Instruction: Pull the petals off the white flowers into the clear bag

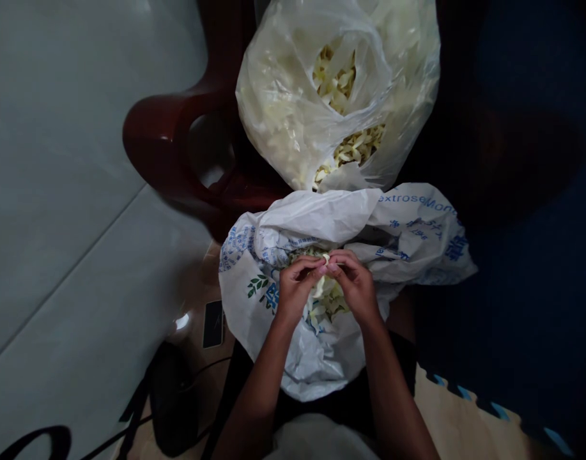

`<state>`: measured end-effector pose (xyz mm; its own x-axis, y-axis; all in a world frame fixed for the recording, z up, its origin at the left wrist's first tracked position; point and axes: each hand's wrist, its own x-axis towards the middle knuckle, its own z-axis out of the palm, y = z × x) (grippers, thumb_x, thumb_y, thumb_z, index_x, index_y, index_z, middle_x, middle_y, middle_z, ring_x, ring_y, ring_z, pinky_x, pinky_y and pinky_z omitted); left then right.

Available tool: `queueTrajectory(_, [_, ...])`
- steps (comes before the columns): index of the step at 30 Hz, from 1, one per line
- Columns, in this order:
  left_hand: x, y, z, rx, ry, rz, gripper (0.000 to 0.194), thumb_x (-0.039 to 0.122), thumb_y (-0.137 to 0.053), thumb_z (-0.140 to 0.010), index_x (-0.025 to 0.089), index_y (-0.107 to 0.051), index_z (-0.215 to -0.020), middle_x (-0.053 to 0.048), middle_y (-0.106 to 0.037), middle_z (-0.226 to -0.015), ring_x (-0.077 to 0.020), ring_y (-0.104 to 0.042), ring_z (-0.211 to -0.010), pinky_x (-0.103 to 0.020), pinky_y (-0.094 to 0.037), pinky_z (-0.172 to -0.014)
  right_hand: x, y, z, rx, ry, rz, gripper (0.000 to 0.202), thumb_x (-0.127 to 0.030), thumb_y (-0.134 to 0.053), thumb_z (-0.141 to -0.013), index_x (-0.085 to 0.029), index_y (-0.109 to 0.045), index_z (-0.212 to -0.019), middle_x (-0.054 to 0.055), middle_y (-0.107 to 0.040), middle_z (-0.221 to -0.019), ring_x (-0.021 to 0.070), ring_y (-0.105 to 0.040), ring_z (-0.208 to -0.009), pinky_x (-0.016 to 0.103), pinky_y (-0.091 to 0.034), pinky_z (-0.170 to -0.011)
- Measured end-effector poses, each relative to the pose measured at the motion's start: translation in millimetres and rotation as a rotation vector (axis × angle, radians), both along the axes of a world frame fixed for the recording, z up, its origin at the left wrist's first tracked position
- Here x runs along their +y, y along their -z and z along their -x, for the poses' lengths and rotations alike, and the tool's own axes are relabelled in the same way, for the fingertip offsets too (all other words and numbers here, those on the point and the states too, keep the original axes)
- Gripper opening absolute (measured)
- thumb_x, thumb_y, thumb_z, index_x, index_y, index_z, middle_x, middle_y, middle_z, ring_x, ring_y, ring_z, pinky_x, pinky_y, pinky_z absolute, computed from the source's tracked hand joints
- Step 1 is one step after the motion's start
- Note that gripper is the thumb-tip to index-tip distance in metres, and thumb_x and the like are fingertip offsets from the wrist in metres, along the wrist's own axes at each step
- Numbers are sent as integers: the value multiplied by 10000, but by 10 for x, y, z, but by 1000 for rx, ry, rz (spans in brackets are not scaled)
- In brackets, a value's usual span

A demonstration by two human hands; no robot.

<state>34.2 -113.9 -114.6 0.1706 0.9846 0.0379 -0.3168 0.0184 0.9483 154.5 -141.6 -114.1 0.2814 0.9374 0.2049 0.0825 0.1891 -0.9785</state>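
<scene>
My left hand (301, 280) and my right hand (352, 276) meet over an opened white sack (316, 364) printed with blue lettering. Thumbs and fingertips of both hands pinch a small pale flower (326, 258) between them. Below the hands, inside the sack, lie several whitish-yellow flowers (331, 301). Part of that heap is hidden behind my hands. The sack's upper edge is folded and crumpled.
A bulging translucent plastic bag (273, 121), torn open and full of similar flowers, sits on a dark red chair (153, 131). A phone-like flat object (213, 324) and a black bag-like item (174, 399) lie at left. A pale wall (72, 191) borders the left.
</scene>
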Motion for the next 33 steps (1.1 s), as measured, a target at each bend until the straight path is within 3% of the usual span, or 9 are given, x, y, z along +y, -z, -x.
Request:
queueTrajectory(4, [-18,-15,-15,-70,28,79,110,214,-705,-687,179,-709,-791,-30,-652,-854,-137,-605,-848,-262,-472,-787,-5,16,-36,0,-26,5,161,-348,-549,-827,-202,-606,-790,53,-543,-979,182,-524,-964,317,-432,-848])
queueTrajectory(8, [-14,5,-20,14,-8,66,157,234,-682,-708,160,-675,-845,-33,-655,-833,-120,-604,-733,-238,-488,-679,-23,49,-23,132,-109,17,166,-346,-540,-833,-198,-585,-774,41,-532,-959,172,-513,-960,313,-406,-888])
queueTrajectory(12, [46,24,29,71,-289,-40,186,187,-679,-691,165,-532,-803,12,-594,-743,-90,-591,-664,-210,-479,-655,-45,28,7,318,-109,8,181,-364,-494,-854,-208,-583,-881,59,-554,-1024,194,-531,-1012,364,-417,-914])
queueTrajectory(16, [158,56,143,-73,-541,-25,297,163,-658,-686,193,-376,-777,61,-518,-708,-68,-575,-601,-243,-493,-685,-43,-6,-68,565,74,-104,138,-344,-465,-871,-252,-555,-924,41,-570,-1001,183,-551,-1030,373,-438,-902])
queueTrajectory(20, [241,89,253,-101,-712,20,272,138,-631,-683,184,-370,-744,69,-476,-704,-41,-544,-626,-203,-471,-691,-33,45,-194,382,227,-86,202,-381,-364,-913,-255,-517,-955,30,-565,-865,165,-589,-901,353,-474,-812])
queueTrajectory(22, [241,79,270,-55,-688,5,258,144,-641,-676,184,-409,-784,66,-488,-707,-48,-545,-637,-200,-469,-686,-30,81,-210,228,195,-19,180,-382,-465,-872,-227,-543,-918,28,-586,-843,169,-595,-853,352,-474,-796])
queueTrajectory(25, [182,28,222,133,-606,-64,283,164,-656,-688,185,-491,-917,39,-549,-739,-77,-578,-701,-213,-479,-721,-29,78,-132,29,168,17,172,-309,-647,-748,-207,-605,-879,50,-617,-991,204,-570,-971,365,-450,-845])
queueTrajectory(29, [59,-23,91,263,-386,-99,257,225,-635,-748,170,-591,-995,-29,-636,-853,-121,-621,-809,-236,-492,-769,-28,-36,81,-278,185,-100,158,-221,-572,-816,-235,-647,-954,54,-617,-1019,186,-557,-1012,363,-429,-897])
queueTrajectory(33, [-8,11,16,179,-158,-51,233,266,-621,-777,169,-647,-987,-69,-668,-989,-157,-630,-921,-274,-487,-845,-28,-97,220,-308,170,-125,145,-225,-578,-825,-231,-669,-938,50,-645,-956,175,-595,-936,334,-464,-849])
